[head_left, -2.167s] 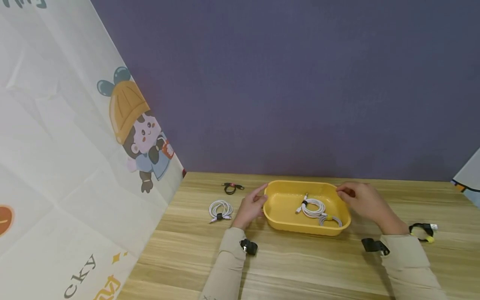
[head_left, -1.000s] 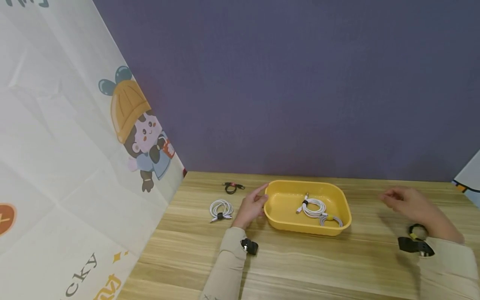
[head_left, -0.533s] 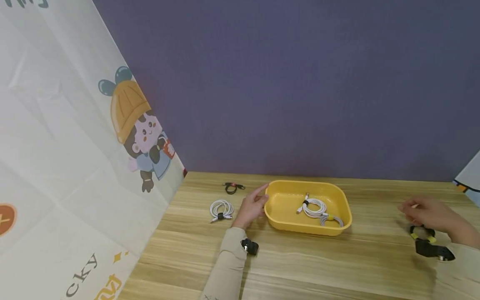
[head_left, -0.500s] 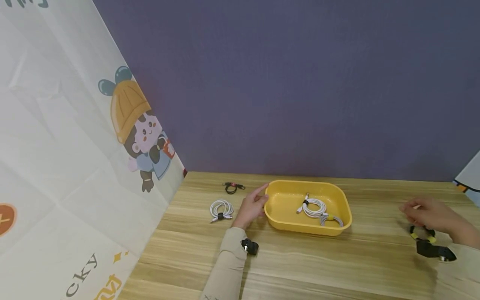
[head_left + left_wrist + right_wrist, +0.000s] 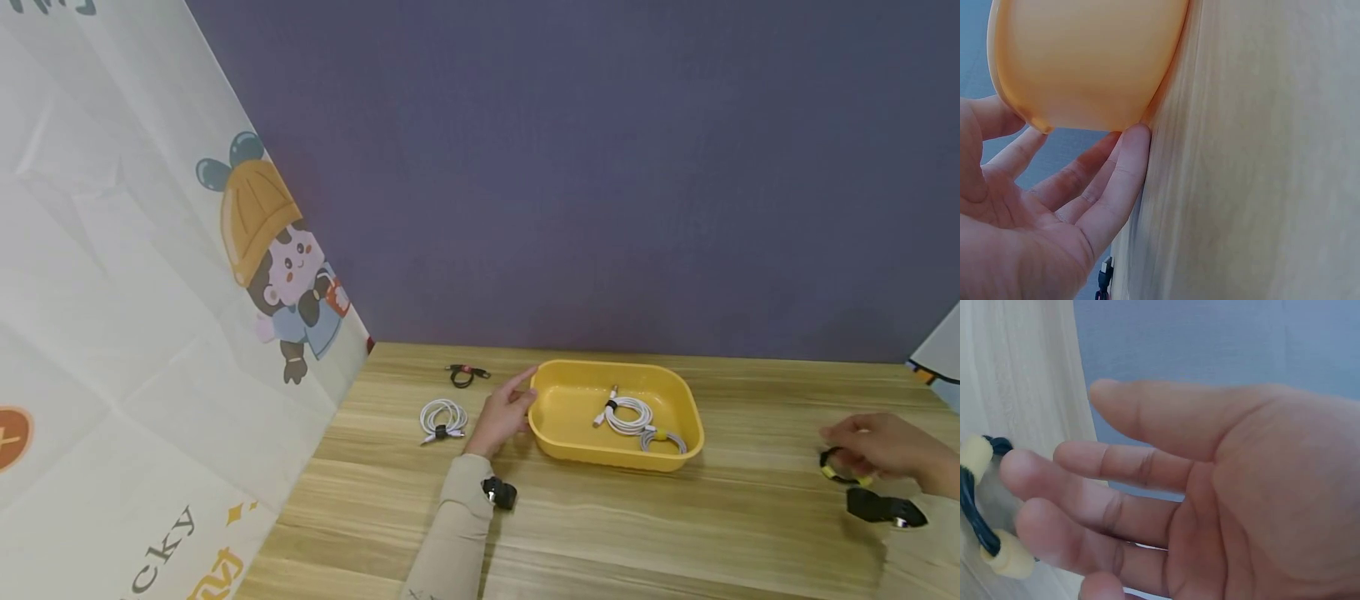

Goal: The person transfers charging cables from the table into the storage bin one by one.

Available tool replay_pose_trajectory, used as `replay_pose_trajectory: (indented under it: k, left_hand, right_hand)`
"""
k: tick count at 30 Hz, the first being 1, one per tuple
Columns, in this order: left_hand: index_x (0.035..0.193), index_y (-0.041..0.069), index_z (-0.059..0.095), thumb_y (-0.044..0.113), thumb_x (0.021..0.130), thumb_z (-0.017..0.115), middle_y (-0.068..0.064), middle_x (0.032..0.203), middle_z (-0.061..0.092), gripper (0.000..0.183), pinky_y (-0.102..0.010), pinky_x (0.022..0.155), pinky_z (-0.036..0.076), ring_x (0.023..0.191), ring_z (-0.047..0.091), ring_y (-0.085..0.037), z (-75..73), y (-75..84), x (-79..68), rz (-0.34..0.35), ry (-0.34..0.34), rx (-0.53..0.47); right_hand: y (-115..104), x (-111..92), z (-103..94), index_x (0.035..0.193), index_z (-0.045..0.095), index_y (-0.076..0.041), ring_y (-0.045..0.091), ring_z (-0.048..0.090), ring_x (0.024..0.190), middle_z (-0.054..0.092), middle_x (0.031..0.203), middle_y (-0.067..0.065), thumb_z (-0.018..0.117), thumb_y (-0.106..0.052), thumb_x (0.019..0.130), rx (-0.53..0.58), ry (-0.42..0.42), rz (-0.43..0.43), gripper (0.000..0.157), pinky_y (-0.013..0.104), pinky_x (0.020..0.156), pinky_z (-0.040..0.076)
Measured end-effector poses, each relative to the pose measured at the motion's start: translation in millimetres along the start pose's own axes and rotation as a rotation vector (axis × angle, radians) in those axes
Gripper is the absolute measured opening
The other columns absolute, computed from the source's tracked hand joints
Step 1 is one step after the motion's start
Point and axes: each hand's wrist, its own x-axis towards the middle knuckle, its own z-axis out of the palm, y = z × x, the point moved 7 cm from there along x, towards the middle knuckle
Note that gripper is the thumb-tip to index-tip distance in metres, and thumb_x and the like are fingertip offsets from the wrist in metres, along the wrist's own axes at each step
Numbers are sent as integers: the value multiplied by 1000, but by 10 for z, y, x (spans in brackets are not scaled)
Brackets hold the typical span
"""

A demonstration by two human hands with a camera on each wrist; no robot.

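A yellow plastic tray (image 5: 611, 457) sits on the wooden table, holding a coiled white cable (image 5: 635, 418) with a black tie and a coiled grey cable (image 5: 665, 442) with a yellow tie. Against the tray's left end rests my left hand (image 5: 501, 419). In the left wrist view its fairly straight fingers (image 5: 1113, 206) touch the end wall and rim. My right hand (image 5: 888, 446) hovers at the far right over a black coiled cable (image 5: 827, 457) with yellow ties, partly hiding it. Its fingers (image 5: 1079, 534) are spread loosely, apart from the cable (image 5: 974, 515) in the right wrist view.
Left of the tray lie a coiled white cable (image 5: 442, 415) with a black tie and, farther back, a small black cable (image 5: 463, 377) with a red tie. A dark blue wall panel (image 5: 600, 183) stands behind the table (image 5: 637, 533).
My right hand has left the tray's right end and moved right, then come down and slightly toward me over the black cable. The left hand and tray have stayed in place.
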Motion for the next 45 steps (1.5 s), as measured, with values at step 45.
replay_pose_trajectory:
  k: [45]
  left_hand:
    - [141,33,49,27,98,56,-21,113,67,44,-34,60,62,80,70,-29,8,-35,15,3,-18,-50]
  right_hand:
    - [-467,217,75,89,56,1,32,56,74,61,90,24,65,-14,75,-271,245,-165,22,39,59,47]
